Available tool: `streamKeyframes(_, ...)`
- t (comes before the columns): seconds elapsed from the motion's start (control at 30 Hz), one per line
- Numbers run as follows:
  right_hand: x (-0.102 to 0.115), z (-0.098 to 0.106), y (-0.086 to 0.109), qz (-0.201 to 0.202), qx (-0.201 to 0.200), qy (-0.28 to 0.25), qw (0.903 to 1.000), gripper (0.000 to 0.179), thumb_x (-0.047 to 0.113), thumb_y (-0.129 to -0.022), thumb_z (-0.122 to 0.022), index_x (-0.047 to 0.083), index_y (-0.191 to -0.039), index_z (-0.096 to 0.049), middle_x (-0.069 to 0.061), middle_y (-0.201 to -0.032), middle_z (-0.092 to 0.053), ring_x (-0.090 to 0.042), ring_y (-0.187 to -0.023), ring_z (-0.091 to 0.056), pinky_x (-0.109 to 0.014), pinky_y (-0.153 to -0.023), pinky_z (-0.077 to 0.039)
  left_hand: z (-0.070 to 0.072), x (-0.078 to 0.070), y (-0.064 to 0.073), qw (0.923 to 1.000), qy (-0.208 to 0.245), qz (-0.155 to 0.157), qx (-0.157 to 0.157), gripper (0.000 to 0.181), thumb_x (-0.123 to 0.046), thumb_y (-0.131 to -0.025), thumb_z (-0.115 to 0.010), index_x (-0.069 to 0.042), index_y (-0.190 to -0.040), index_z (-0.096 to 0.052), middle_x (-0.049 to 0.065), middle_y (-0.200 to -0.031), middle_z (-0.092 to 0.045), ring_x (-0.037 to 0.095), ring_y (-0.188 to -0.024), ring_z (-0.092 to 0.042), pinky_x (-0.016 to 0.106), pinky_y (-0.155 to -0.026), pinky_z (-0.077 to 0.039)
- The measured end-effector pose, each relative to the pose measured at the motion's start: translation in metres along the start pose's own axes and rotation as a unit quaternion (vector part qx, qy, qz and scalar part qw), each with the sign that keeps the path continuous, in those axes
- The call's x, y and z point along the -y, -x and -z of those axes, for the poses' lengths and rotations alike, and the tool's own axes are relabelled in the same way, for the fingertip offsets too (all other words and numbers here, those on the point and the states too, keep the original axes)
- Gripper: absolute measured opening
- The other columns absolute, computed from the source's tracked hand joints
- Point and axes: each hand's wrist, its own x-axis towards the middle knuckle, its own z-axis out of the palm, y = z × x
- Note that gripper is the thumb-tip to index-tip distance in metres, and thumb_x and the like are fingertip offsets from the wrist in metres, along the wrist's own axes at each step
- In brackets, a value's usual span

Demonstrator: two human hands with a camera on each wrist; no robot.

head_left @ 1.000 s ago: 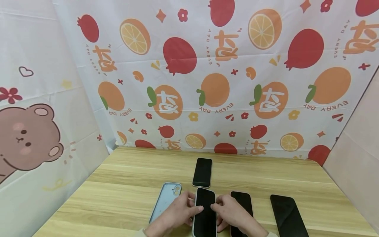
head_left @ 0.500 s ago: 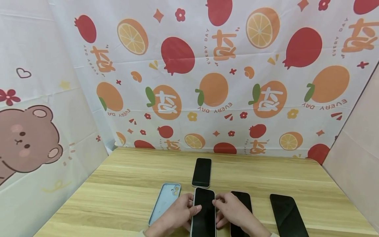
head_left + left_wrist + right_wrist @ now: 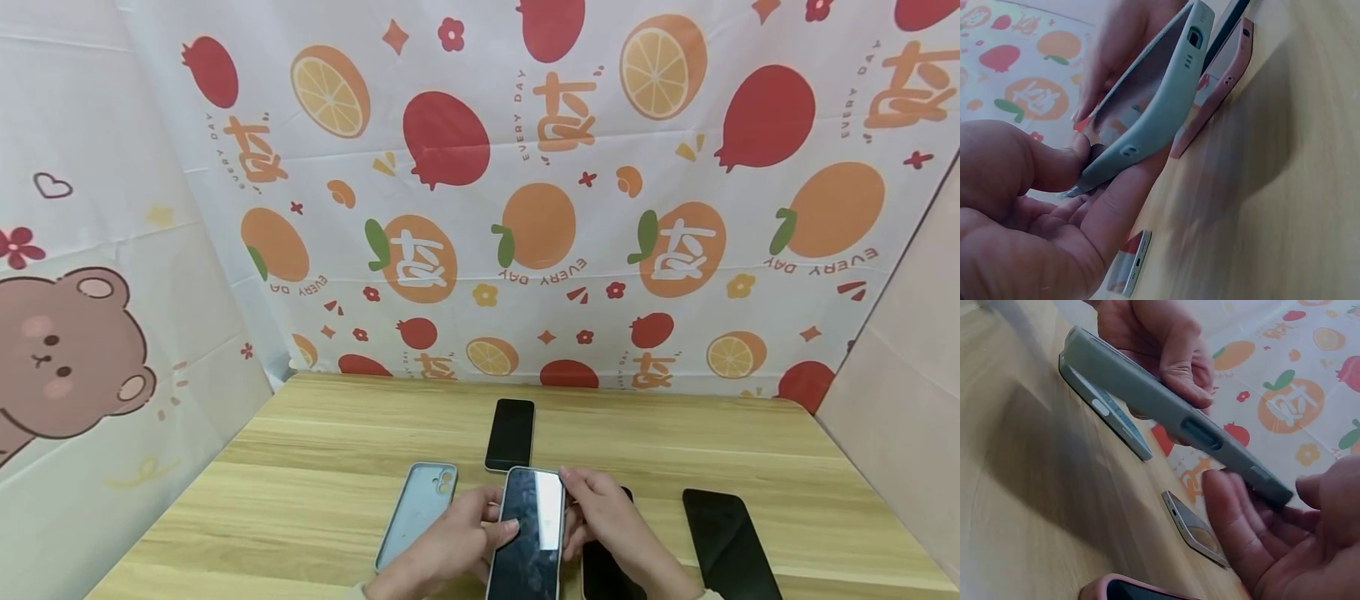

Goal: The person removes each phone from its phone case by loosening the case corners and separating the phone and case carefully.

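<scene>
A smartphone in a pale green-blue case (image 3: 528,533) is held above the table, tilted, with a bright reflection on its screen. My left hand (image 3: 461,533) grips its left side, the thumb pressing over the screen edge and the fingers underneath. At the upper right corner, my right hand (image 3: 611,517) holds the edge, thumb at the corner and curled fingers below. The case's port end (image 3: 1179,50) shows in the left wrist view, its long side (image 3: 1166,406) in the right wrist view. An empty light blue phone case (image 3: 420,512) lies left of my left hand.
Behind the held phone lies another smartphone (image 3: 512,435) with a pale frame. A pink-edged phone (image 3: 606,575) is partly hidden under my right hand. Farther right lies a black phone (image 3: 731,546). The wooden table (image 3: 337,433) meets a fruit-print cloth (image 3: 540,333) at the back.
The held phone has risen and tilted, its top end shifting right, and its dark screen now reflects light. My right hand has moved up to its upper corner. The other phones stay put.
</scene>
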Motion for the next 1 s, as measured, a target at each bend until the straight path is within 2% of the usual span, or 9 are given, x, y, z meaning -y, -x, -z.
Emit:
streamKeyframes(0.13, 0.001, 0.0, 0.001, 0.0, -0.009, 0.005, 0.9999, 0.059, 0.051, -0.103, -0.042, -0.004, -0.11, -0.063, -0.005, -0.068, -0.068, -0.014, -0.048, -0.061, -0.033, -0.05, -0.057, -0.004, -0.004, 0.001, 1.0, 0.001, -0.002, 0.007, 0.036, -0.01, -0.099, -0.059, 0.004, -0.131, -0.049, 0.014, -0.102, -0.063, 0.024, -0.08, -0.071, 0.039, -0.057, -0.059)
streamKeyframes(0.27, 0.003, -0.002, 0.002, -0.004, -0.042, 0.014, 0.999, 0.061, 0.054, -0.103, -0.04, -0.001, -0.101, -0.065, -0.001, -0.06, -0.065, -0.012, -0.043, -0.058, -0.033, -0.047, -0.055, -0.007, -0.008, 0.001, 0.9999, 0.009, -0.009, 0.011, 0.033, -0.009, -0.099, -0.058, 0.002, -0.129, -0.051, 0.013, -0.101, -0.064, 0.024, -0.082, -0.071, 0.039, -0.059, -0.06)
streamKeyframes(0.37, 0.005, -0.004, 0.003, 0.0, -0.064, -0.007, 0.9979, 0.059, 0.054, -0.103, -0.041, 0.001, -0.092, -0.063, 0.0, -0.055, -0.06, -0.012, -0.041, -0.054, -0.031, -0.046, -0.053, -0.009, -0.01, 0.0, 0.9995, 0.02, -0.018, 0.013, 0.031, -0.007, -0.099, -0.058, 0.002, -0.128, -0.053, 0.014, -0.101, -0.064, 0.023, -0.084, -0.071, 0.039, -0.06, -0.061)
streamKeyframes(0.43, 0.006, -0.005, 0.003, 0.004, -0.063, -0.035, 0.9974, 0.057, 0.054, -0.102, -0.042, 0.002, -0.089, -0.061, 0.001, -0.055, -0.057, -0.011, -0.041, -0.051, -0.029, -0.045, -0.05, -0.01, -0.011, 0.0, 0.9992, 0.025, -0.027, 0.015, 0.031, -0.006, -0.099, -0.057, 0.002, -0.128, -0.052, 0.013, -0.101, -0.064, 0.021, -0.083, -0.07, 0.037, -0.059, -0.06)
streamKeyframes(0.57, 0.008, -0.004, 0.003, 0.002, -0.034, -0.096, 0.9948, 0.05, 0.054, -0.102, -0.044, 0.009, -0.084, -0.056, 0.003, -0.059, -0.055, -0.009, -0.044, -0.05, -0.025, -0.046, -0.048, -0.011, -0.012, 0.0, 0.9985, 0.031, -0.041, 0.02, 0.029, -0.005, -0.099, -0.056, 0.002, -0.127, -0.053, 0.012, -0.098, -0.067, 0.019, -0.078, -0.07, 0.031, -0.054, -0.057)
streamKeyframes(0.67, 0.008, -0.002, 0.002, -0.011, -0.007, -0.142, 0.9897, 0.045, 0.054, -0.101, -0.046, 0.013, -0.085, -0.056, 0.004, -0.062, -0.059, -0.008, -0.047, -0.052, -0.022, -0.048, -0.047, -0.01, -0.012, 0.001, 0.9976, 0.043, -0.046, 0.03, 0.028, -0.005, -0.1, -0.055, 0.002, -0.127, -0.054, 0.011, -0.096, -0.067, 0.018, -0.077, -0.07, 0.03, -0.055, -0.057)
streamKeyframes(0.83, 0.005, 0.0, 0.0, -0.027, 0.048, -0.228, 0.9721, 0.04, 0.05, -0.104, -0.042, 0.015, -0.094, -0.061, 0.006, -0.068, -0.065, -0.007, -0.049, -0.056, -0.019, -0.048, -0.046, -0.007, -0.013, 0.0, 0.9951, 0.065, -0.049, 0.056, 0.027, -0.007, -0.1, -0.055, 0.001, -0.126, -0.054, 0.01, -0.097, -0.068, 0.019, -0.08, -0.07, 0.033, -0.061, -0.06)
streamKeyframes(0.93, 0.003, 0.0, 0.0, -0.031, 0.076, -0.27, 0.9595, 0.043, 0.045, -0.107, -0.034, 0.017, -0.093, -0.064, 0.006, -0.068, -0.066, -0.006, -0.051, -0.059, -0.019, -0.05, -0.047, -0.006, -0.014, 0.001, 0.9937, 0.076, -0.048, 0.067, 0.027, -0.008, -0.1, -0.055, 0.001, -0.125, -0.054, 0.008, -0.096, -0.068, 0.019, -0.08, -0.07, 0.033, -0.063, -0.06)
streamKeyframes(1.0, 0.003, -0.001, 0.0, -0.033, 0.079, -0.283, 0.9554, 0.047, 0.042, -0.109, -0.029, 0.018, -0.09, -0.065, 0.007, -0.067, -0.067, -0.005, -0.051, -0.059, -0.019, -0.051, -0.047, -0.006, -0.014, 0.001, 0.993, 0.081, -0.049, 0.071, 0.026, -0.008, -0.1, -0.056, 0.001, -0.124, -0.054, 0.008, -0.096, -0.068, 0.018, -0.08, -0.071, 0.033, -0.063, -0.06)
